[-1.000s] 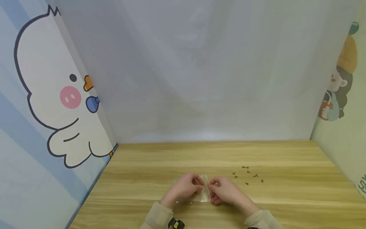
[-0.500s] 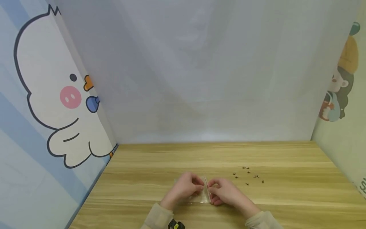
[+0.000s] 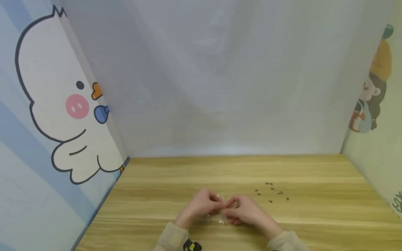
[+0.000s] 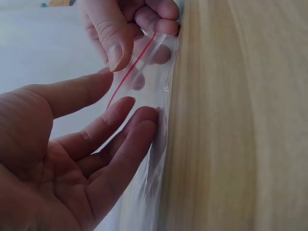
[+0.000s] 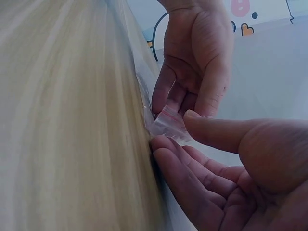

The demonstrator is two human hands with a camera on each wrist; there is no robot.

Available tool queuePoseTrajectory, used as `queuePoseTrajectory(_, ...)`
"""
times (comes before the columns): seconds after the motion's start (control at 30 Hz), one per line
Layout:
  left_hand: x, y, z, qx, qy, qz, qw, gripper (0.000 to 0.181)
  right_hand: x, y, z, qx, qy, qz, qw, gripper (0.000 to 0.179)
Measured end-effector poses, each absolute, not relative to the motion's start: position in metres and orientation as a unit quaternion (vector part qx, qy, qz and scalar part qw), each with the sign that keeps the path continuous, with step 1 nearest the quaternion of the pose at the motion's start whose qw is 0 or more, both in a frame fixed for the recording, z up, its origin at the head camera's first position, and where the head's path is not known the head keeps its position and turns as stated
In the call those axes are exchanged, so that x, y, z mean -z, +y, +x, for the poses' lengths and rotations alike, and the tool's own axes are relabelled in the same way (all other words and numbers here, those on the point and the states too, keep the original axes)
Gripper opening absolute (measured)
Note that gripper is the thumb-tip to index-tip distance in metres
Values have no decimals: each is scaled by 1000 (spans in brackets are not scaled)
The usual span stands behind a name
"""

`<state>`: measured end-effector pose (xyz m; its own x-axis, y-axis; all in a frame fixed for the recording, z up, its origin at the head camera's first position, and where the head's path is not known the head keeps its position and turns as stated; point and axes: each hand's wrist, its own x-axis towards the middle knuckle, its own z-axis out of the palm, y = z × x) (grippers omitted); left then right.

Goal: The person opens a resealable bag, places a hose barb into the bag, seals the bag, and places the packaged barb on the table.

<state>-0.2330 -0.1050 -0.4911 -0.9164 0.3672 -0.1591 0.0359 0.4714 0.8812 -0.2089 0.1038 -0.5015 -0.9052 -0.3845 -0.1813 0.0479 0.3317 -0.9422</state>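
A clear zip-lock bag with a red line along its mouth lies low at the tabletop, between both hands. My right hand pinches the bag's mouth end, its thumb on the near side and fingertips showing through the plastic in the left wrist view. My left hand has its curled fingers and thumb at the bag beside the red line, holding it. The two thumbs nearly meet. In the head view the left hand hides much of the bag.
Several tiny dark metal pieces, perhaps screws, lie scattered on the wooden table to the right of the hands. A grey-white back wall and printed side panels enclose the table.
My right hand has shifted slightly left, so its fingertips now meet those of the left hand at the bag's mouth. The small metal pieces have stayed put.
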Motion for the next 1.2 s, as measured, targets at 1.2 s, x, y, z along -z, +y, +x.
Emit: queuePoseTrajectory(1.2,496,-105,-234,-515,831,114,174,7,503,102,-208,541,813,-127,173,26)
